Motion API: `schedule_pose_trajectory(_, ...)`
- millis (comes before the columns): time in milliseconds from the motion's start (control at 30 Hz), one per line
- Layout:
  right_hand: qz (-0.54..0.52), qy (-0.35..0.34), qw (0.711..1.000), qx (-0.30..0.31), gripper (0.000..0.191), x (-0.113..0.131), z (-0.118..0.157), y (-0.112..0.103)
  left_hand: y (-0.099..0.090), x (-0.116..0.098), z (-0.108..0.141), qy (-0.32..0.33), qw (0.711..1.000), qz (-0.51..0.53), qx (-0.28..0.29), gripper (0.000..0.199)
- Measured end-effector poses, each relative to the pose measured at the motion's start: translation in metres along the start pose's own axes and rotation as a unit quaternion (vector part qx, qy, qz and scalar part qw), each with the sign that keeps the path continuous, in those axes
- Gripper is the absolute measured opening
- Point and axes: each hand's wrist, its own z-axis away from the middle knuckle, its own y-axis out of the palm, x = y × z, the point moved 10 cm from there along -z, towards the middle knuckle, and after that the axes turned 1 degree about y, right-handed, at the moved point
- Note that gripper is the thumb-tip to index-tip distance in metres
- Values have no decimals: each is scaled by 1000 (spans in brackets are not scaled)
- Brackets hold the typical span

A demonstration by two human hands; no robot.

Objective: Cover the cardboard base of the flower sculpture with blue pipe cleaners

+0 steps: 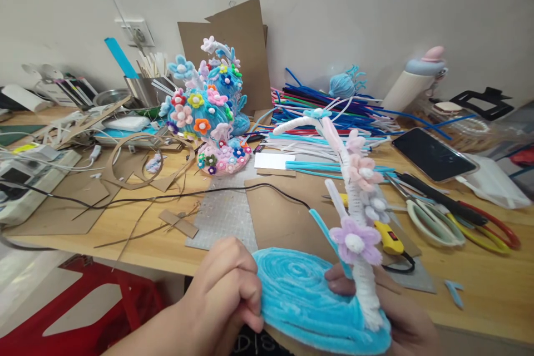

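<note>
A round blue base (300,295), coiled from fuzzy pipe cleaner, is tilted in front of me off the table. My left hand (229,286) is closed on its left rim, fingers curled. On the right side my right hand (403,306) grips the base, partly hidden behind a white wrapped stem (365,289); a fingertip shows on the blue top beside a light blue strip (327,236). The stem rises from the right edge and curves left at its top. It carries a purple flower (354,243), a pink flower (365,172) and a white flower (376,207).
Behind are a flower-covered pipe cleaner piece (204,105), a pile of pipe cleaners (292,103) and a cardboard sheet (273,208). To the right lie a yellow glue gun (389,238), scissors (434,222) and a phone (434,154). A black cable (200,196) crosses the table.
</note>
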Motion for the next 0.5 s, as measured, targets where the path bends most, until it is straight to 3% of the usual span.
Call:
schedule_pose_trajectory(267, -7, 12, 1000, -1, 19, -5, 4, 0, -13, -16, 5, 92, 985, -92, -115, 16)
schedule_pose_trajectory(500, -5, 17, 1000, -7, 21, -8, 7, -1, -26, -17, 17, 91, 971, -120, -187, 9)
